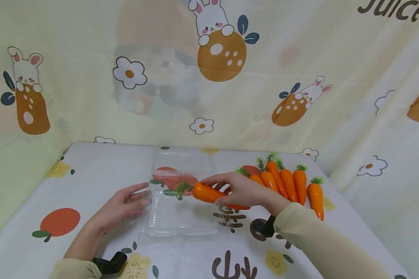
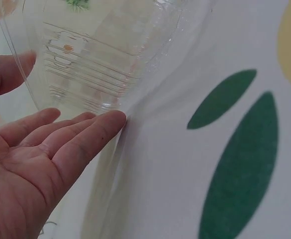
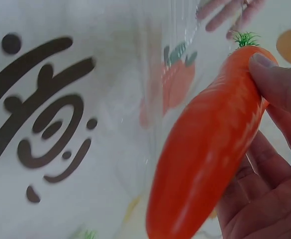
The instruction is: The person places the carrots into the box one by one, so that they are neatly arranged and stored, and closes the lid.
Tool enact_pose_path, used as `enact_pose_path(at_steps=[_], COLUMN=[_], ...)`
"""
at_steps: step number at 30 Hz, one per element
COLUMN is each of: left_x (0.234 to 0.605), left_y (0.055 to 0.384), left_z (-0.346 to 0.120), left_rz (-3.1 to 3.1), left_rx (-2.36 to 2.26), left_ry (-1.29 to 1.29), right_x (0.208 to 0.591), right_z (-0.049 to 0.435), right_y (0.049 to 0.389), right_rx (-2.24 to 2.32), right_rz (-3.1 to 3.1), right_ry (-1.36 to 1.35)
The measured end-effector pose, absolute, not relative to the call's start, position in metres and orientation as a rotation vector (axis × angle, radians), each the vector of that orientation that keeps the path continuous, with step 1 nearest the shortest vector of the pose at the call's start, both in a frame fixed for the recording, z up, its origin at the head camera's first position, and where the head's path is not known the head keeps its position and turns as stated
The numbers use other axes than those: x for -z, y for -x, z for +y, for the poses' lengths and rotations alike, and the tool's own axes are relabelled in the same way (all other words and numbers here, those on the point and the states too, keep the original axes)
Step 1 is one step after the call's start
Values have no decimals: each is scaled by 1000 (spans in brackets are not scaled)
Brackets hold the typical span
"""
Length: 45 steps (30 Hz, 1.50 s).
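An orange carrot (image 1: 206, 193) with a green leafy top is gripped between the thumb and fingers of my right hand (image 1: 242, 190). It is held over a clear plastic box (image 1: 181, 221), its top pointing left. The right wrist view shows the carrot (image 3: 205, 149) close up, thumb on its upper end. My left hand (image 1: 122, 207) rests at the box's left side, fingers extended. In the left wrist view, the fingertips (image 2: 116, 117) of that hand are right at the ribbed wall of the box (image 2: 85, 64), thumb apart from the fingers.
Several more orange carrots (image 1: 289, 184) with green tops lie in a row on the right of the table, one a little apart (image 1: 315, 197). A printed white cloth (image 1: 101, 162) covers the table. Behind it hangs a patterned curtain (image 1: 160, 116).
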State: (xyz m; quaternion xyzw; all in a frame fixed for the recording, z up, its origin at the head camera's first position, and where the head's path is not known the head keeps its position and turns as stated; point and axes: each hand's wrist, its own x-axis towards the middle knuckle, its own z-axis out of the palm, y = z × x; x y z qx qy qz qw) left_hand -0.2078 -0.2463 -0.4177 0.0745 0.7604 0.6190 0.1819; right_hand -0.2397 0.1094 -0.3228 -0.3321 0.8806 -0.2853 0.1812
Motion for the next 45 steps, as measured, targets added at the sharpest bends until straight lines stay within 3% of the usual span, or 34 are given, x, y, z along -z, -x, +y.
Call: enact_pose_path(at_steps=[18,45], left_x=[417,417], left_y=[208,207], left_z=[-246,-245], left_rz=[2160,2159], left_rx=[-1752,-1749], left_ry=[-216,-198], right_x=[332,347], right_z=[57,36], right_y=[242,250], right_rx=[619,595], right_rz=[2324,2157], right_ry=[963,829])
